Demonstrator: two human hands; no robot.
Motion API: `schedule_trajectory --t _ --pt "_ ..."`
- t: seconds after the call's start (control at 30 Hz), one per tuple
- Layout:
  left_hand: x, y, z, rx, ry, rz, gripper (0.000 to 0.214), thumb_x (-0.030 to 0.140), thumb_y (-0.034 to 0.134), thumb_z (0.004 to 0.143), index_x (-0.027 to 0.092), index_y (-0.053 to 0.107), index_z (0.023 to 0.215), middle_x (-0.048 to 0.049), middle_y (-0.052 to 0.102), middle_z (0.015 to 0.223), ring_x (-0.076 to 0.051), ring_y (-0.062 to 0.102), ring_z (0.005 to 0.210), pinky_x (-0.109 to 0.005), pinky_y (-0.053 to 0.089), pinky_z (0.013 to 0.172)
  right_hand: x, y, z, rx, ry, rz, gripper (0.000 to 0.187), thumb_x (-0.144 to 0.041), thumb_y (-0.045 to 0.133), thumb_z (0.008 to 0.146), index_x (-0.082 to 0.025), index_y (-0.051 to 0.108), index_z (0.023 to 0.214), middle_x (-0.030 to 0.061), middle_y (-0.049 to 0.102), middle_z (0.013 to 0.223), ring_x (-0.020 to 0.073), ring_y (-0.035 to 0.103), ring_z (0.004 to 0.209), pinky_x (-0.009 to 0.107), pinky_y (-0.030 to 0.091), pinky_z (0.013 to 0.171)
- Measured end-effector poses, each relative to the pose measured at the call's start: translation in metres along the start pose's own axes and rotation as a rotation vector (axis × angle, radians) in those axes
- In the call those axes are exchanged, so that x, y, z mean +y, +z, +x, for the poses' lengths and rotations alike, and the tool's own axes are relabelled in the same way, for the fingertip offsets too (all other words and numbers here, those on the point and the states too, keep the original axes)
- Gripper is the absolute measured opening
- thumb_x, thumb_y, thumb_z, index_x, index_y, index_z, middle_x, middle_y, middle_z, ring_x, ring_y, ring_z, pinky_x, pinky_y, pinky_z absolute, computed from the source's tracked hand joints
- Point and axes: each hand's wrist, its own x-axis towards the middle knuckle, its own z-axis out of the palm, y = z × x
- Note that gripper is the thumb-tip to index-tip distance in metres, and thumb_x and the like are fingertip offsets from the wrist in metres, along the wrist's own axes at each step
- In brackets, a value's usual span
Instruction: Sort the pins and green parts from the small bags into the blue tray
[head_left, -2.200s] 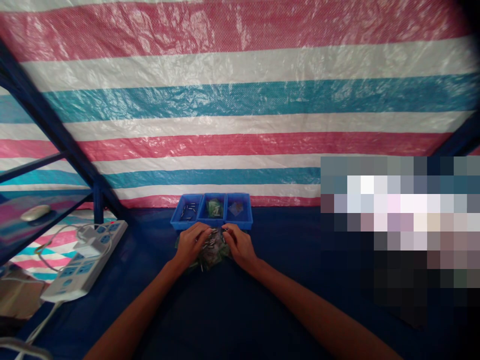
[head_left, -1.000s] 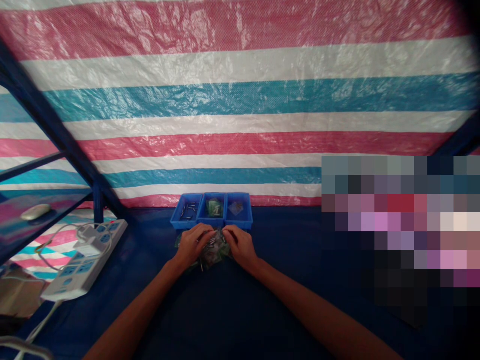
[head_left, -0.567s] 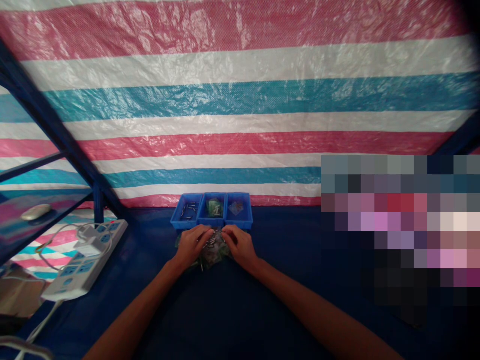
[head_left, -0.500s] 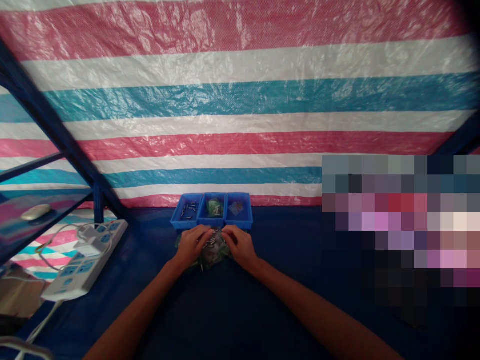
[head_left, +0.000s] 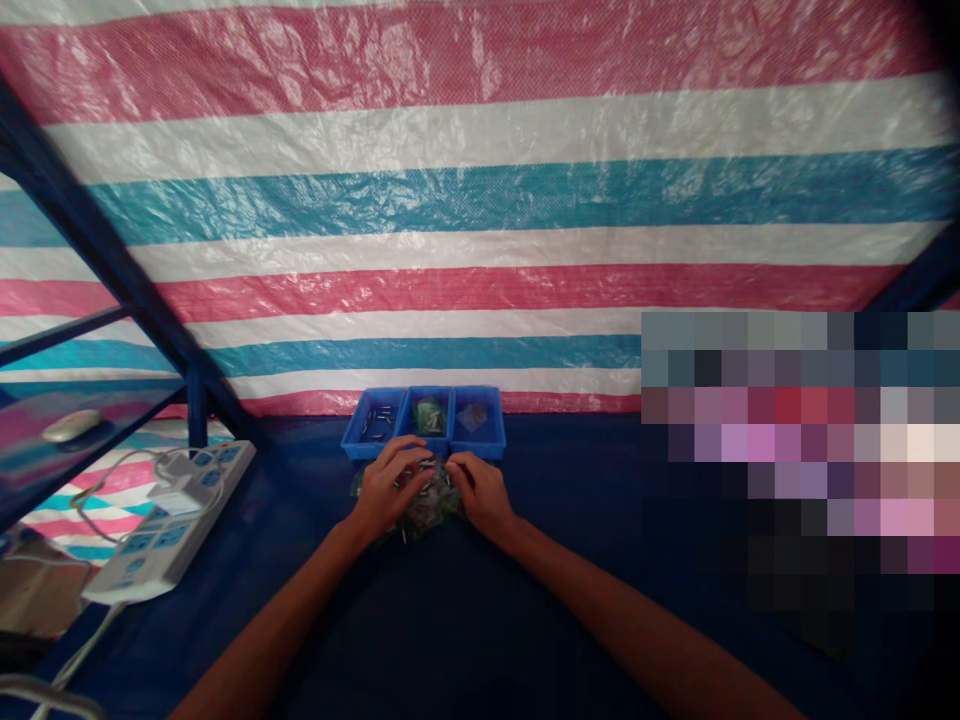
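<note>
A pile of clear plastic bags [head_left: 422,517] and small metal pins lies on the dark blue tabletop between my hands. Over its left side is my left hand [head_left: 386,490], with the fingers spread and the thumb apart from them. My right hand [head_left: 481,492] rests at the pile's right edge, thumb and fingertips pinched together; whatever is between them is too small to make out. Just behind stand three blue bins: the left bin [head_left: 346,441] holds several metal pins, the middle bin [head_left: 421,446] a greenish bag of parts, the right bin [head_left: 480,446] small clear bags.
On the left lies a white power strip [head_left: 176,560] with a plugged-in adapter and cables. A white computer mouse [head_left: 72,425] sits on a shelf beyond the blue frame [head_left: 97,225]. Striped plastic sheeting [head_left: 480,200] hangs behind the table. The right side is pixelated.
My left hand has opened, its fingers lifting and spreading away from the thumb above the pile. My right hand has barely moved, still pinched at the right edge.
</note>
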Motion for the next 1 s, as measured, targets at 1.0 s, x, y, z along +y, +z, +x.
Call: schedule_trajectory --t 1.0 --pt "-0.0013 0.0008 0.0000 0.029 -0.057 0.107 0.020 0.025 0.047 0.092 0.017 0.064 0.101 -0.0049 0.071 0.092 -0.015 0.067 0.080 -0.025 0.053 0.076 0.0019 0.0025 -0.0012 0.011 0.010 0.044 0.017 -0.029 0.048 0.091 -0.019 0.061 0.087 0.0024 0.064 0.080 0.0143 0.058 0.069 0.024 0.045 0.066"
